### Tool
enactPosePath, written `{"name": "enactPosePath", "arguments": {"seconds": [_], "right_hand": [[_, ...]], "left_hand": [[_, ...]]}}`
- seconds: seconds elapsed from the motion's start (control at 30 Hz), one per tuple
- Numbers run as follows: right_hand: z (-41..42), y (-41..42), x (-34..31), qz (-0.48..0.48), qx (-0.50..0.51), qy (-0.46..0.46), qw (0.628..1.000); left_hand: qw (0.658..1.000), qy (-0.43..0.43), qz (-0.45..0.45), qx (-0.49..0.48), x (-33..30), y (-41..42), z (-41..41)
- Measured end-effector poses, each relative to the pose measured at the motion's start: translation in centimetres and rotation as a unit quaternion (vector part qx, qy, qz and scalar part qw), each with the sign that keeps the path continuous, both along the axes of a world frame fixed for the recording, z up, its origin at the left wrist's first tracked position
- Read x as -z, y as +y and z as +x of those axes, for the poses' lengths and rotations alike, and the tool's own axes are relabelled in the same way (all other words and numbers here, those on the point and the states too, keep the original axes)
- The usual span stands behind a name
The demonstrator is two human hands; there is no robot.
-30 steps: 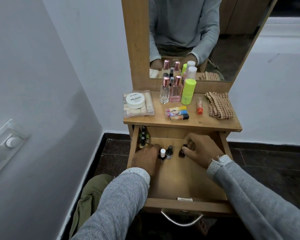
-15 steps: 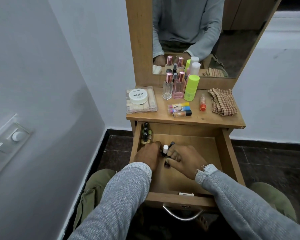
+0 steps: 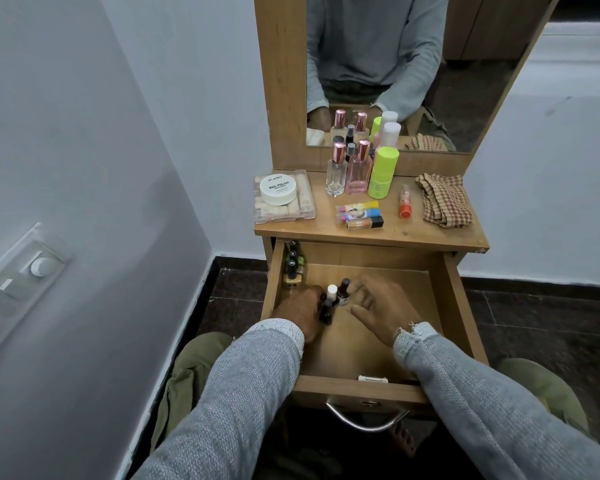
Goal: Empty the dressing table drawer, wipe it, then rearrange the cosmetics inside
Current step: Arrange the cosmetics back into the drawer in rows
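Your left hand (image 3: pixel 300 308) grips the dark bottle (image 3: pixel 326 311), right hand (image 3: pixel 378 308) slack beside it; bump the white-capped bottle (image 3: pixel 332 295) and it topples

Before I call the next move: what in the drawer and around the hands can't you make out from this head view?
- Left hand: its fingertips hide behind the small bottles, so its grip on them is unclear.
- Right hand: motion-blurred.
- Bottle row in the drawer's back left corner: partly under the tabletop, labels too small.
- Drawer front: covered by sleeves.

Drawer (image 3: pixel 444 306) right half free; bottles (image 3: pixel 293 268) crowd left wall
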State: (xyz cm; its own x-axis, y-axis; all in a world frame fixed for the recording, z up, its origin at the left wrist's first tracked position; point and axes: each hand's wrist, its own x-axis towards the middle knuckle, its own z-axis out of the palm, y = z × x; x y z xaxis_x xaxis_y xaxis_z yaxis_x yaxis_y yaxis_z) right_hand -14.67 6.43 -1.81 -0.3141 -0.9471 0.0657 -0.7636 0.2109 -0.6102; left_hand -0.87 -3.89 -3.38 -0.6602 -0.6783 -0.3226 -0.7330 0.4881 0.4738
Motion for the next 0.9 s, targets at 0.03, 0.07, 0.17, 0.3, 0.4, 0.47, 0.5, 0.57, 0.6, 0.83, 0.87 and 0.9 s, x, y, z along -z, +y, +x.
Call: {"name": "enactPosePath", "arguments": {"seconds": [0.03, 0.07, 0.17, 0.3, 0.4, 0.47, 0.5, 0.57, 0.6, 0.83, 0.87, 0.9], "right_hand": [[-0.3, -0.1, 0.1, 0.003, 0.017, -0.003, 1.0], [-0.5, -0.2, 0.1, 0.015, 0.032, -0.013, 0.999], [-0.6, -0.9, 0.0, 0.086, 0.051, -0.059, 0.993], [-0.8, -1.6, 0.4, 0.144, -0.003, -0.08, 0.986], [-0.8, -1.8, 0.5, 0.136, -0.019, -0.081, 0.987], [-0.8, -1.8, 0.6, 0.128, -0.018, -0.064, 0.99], [-0.9, -1.8, 0.9, 0.119, -0.016, -0.066, 0.991], [-1.1, -1.7, 1.6, 0.111, -0.014, -0.076, 0.991], [-1.1, -1.6, 1.7, 0.114, -0.013, -0.073, 0.991], [-0.9, -1.6, 2.4, 0.13, -0.037, -0.011, 0.991], [-0.8, -1.6, 2.4, 0.132, -0.04, 0.002, 0.991], [-0.6, -1.6, 2.4, 0.13, -0.042, 0.015, 0.99]], "left_hand": [[1.0, 0.0, -0.004, 0.003, 0.1, 0.0, 0.0], [1.0, 0.003, -0.009, 0.006, 0.1, -0.1, 0.0], [1.0, 0.014, -0.019, 0.012, 0.2, -0.2, -0.1], [0.999, 0.032, -0.019, 0.019, 0.2, -0.3, -0.2], [0.999, 0.036, -0.015, 0.012, 0.3, -0.4, -0.3], [0.999, 0.042, -0.007, 0.007, 0.4, -0.3, -0.3], [0.999, 0.044, -0.004, 0.006, 0.4, -0.3, -0.3], [0.999, 0.045, -0.002, 0.005, 0.3, -0.2, -0.3], [0.999, 0.046, -0.002, 0.007, 0.3, -0.1, -0.3], [0.996, 0.092, 0.016, -0.014, -0.1, -0.2, -0.3], [0.995, 0.098, 0.021, -0.02, -0.1, -0.2, -0.3], [0.994, 0.101, 0.025, -0.028, -0.1, -0.2, -0.3]]}}
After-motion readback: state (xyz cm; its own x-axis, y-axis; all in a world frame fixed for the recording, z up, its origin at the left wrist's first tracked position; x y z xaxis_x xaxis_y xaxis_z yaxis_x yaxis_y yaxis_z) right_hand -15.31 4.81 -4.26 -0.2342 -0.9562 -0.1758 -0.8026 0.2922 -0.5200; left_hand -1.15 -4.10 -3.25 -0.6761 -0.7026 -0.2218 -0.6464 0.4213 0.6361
